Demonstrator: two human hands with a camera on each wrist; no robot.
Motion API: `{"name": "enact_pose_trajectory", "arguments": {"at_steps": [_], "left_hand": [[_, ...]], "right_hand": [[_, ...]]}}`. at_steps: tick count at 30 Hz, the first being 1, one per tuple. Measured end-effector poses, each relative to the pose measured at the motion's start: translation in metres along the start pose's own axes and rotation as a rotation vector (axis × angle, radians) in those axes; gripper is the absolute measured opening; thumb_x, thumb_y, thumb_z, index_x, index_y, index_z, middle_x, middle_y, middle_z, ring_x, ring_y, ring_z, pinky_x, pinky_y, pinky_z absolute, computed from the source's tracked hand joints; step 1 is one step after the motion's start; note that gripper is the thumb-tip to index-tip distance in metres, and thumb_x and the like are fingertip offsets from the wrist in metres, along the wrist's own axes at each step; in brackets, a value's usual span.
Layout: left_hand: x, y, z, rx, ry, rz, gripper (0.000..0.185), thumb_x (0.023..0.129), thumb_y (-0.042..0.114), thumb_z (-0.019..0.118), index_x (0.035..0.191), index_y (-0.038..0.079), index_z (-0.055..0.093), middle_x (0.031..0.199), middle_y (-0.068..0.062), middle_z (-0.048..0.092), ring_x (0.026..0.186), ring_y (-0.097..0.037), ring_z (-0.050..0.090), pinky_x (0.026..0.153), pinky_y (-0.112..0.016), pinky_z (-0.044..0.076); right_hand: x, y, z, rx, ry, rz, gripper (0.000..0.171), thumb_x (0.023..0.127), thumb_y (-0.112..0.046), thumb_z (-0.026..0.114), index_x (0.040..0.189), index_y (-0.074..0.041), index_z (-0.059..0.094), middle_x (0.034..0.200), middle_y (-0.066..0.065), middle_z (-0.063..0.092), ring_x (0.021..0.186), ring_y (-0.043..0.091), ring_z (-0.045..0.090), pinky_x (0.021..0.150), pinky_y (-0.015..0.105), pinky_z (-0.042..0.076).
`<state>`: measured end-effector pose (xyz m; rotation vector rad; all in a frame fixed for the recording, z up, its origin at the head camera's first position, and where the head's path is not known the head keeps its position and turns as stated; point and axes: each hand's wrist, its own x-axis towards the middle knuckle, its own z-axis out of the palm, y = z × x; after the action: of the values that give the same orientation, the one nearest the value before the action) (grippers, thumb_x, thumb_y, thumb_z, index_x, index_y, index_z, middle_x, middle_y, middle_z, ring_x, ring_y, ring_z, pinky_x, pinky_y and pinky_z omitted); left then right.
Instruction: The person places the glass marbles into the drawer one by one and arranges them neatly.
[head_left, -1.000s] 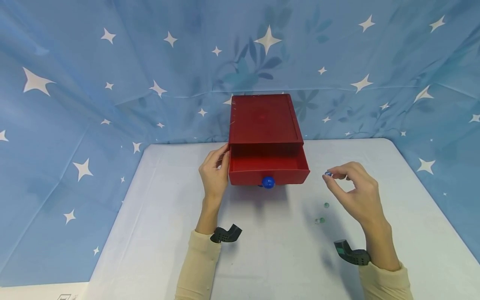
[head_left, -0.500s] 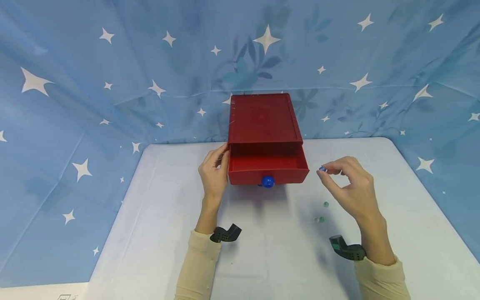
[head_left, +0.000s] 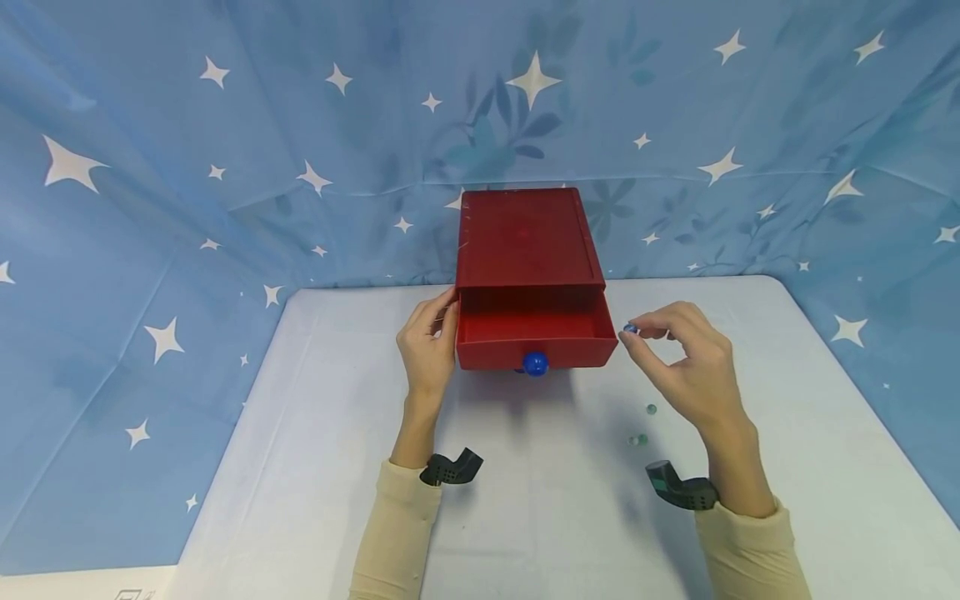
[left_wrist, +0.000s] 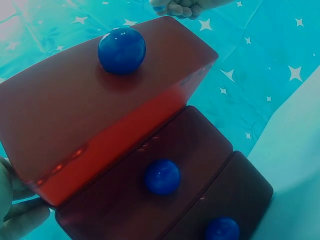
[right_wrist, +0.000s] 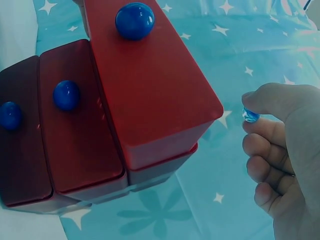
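Note:
A small red cabinet [head_left: 528, 237] with three drawers stands at the back of the table. Its top drawer [head_left: 537, 353] is pulled out, and the part of its inside that shows holds nothing. My left hand [head_left: 429, 346] rests against the cabinet's left side, thumb near the drawer's side; its fingertips are partly hidden. Between thumb and index finger, my right hand [head_left: 690, 358] pinches a blue glass marble [right_wrist: 250, 115], just right of the drawer's front corner. In the right wrist view the other fingers curl below it.
Several greenish glass marbles [head_left: 651, 409] lie on the white table [head_left: 525, 517], below and left of the right hand. Round blue knobs [left_wrist: 162, 177] stick out from the drawer fronts. A blue star-patterned cloth [head_left: 315, 125] hangs behind the table.
My right hand has moved left and slightly farther back with the marble, closer to the drawer's right corner. The left hand, cabinet and drawer have stayed in place.

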<state>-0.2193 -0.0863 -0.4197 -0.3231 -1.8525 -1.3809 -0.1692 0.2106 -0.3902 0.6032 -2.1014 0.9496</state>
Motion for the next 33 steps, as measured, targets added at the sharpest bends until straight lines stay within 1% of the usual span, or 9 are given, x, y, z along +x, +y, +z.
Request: {"name": "enact_pose_trajectory", "arguments": {"at_steps": [1,8,13,17,20,22,26,30,33], "left_hand": [[0.000,0.000,0.000,-0.001,0.000,0.000,0.023,0.090,-0.007,0.066,0.113,-0.009,0.072,0.100,-0.024,0.073,0.080,-0.034,0.073,0.075,-0.012,0.056],[0.000,-0.001,0.000,0.006,-0.008,0.005,0.024,0.090,-0.008,0.066,0.113,-0.009,0.072,0.101,-0.024,0.073,0.081,-0.034,0.073,0.073,-0.029,0.062],[0.001,0.001,-0.001,0.010,-0.005,0.006,0.023,0.090,-0.008,0.066,0.112,-0.009,0.072,0.101,-0.023,0.074,0.081,-0.033,0.073,0.072,-0.035,0.063],[0.001,0.000,0.000,0.014,0.000,0.005,0.023,0.090,-0.008,0.067,0.112,-0.009,0.072,0.100,-0.023,0.074,0.080,-0.033,0.073,0.072,-0.026,0.061],[-0.001,-0.012,0.003,0.016,0.004,0.004,0.022,0.091,-0.007,0.067,0.112,-0.008,0.072,0.100,-0.023,0.074,0.081,-0.034,0.073,0.073,-0.015,0.057],[-0.003,-0.022,0.005,0.016,0.007,0.000,0.023,0.091,-0.006,0.067,0.113,-0.007,0.073,0.101,-0.022,0.074,0.081,-0.034,0.073,0.073,-0.011,0.054],[-0.005,-0.035,0.007,0.014,0.005,-0.011,0.023,0.092,-0.001,0.068,0.115,-0.003,0.074,0.103,-0.019,0.075,0.082,-0.030,0.074,0.074,-0.010,0.054],[-0.006,-0.038,0.006,-0.006,-0.006,-0.021,0.023,0.094,0.008,0.069,0.116,0.004,0.075,0.104,-0.013,0.076,0.084,-0.024,0.074,0.074,-0.012,0.055],[-0.006,-0.038,0.005,-0.020,-0.014,-0.020,0.024,0.096,0.015,0.067,0.118,0.008,0.075,0.105,-0.010,0.076,0.085,-0.022,0.073,0.073,-0.013,0.055]], "right_hand": [[0.001,0.000,0.001,0.003,-0.001,-0.005,0.018,0.076,0.000,0.078,0.093,-0.001,0.074,0.088,0.010,0.070,0.087,0.005,0.056,0.080,0.013,0.044],[0.008,-0.004,0.004,0.015,-0.018,-0.013,0.020,0.076,0.001,0.078,0.095,-0.001,0.074,0.088,0.009,0.069,0.086,0.008,0.057,0.082,0.012,0.044],[0.013,-0.006,0.006,0.013,-0.038,-0.014,0.020,0.077,-0.002,0.078,0.097,-0.002,0.074,0.089,0.008,0.070,0.087,0.010,0.057,0.082,0.012,0.044],[0.017,-0.006,0.009,0.022,-0.054,-0.042,0.019,0.077,-0.002,0.079,0.094,0.000,0.073,0.089,0.009,0.070,0.088,0.012,0.058,0.081,0.012,0.044],[0.020,-0.006,0.010,0.024,-0.069,-0.067,0.019,0.076,-0.002,0.080,0.093,0.001,0.072,0.089,0.010,0.070,0.087,0.015,0.059,0.081,0.012,0.044],[0.022,-0.006,0.011,0.016,-0.084,-0.073,0.020,0.076,-0.002,0.080,0.094,0.001,0.072,0.090,0.010,0.070,0.087,0.016,0.059,0.081,0.011,0.044],[0.026,-0.006,0.014,0.005,-0.114,-0.080,0.021,0.076,-0.002,0.081,0.095,0.000,0.072,0.090,0.009,0.070,0.087,0.017,0.060,0.082,0.011,0.044],[0.029,-0.007,0.017,0.007,-0.136,-0.097,0.021,0.076,-0.002,0.082,0.094,0.000,0.072,0.090,0.008,0.069,0.086,0.017,0.059,0.079,0.014,0.044],[0.031,-0.007,0.018,-0.002,-0.151,-0.105,0.021,0.076,-0.003,0.082,0.095,-0.001,0.072,0.090,0.006,0.069,0.086,0.015,0.058,0.074,0.015,0.043]]}}
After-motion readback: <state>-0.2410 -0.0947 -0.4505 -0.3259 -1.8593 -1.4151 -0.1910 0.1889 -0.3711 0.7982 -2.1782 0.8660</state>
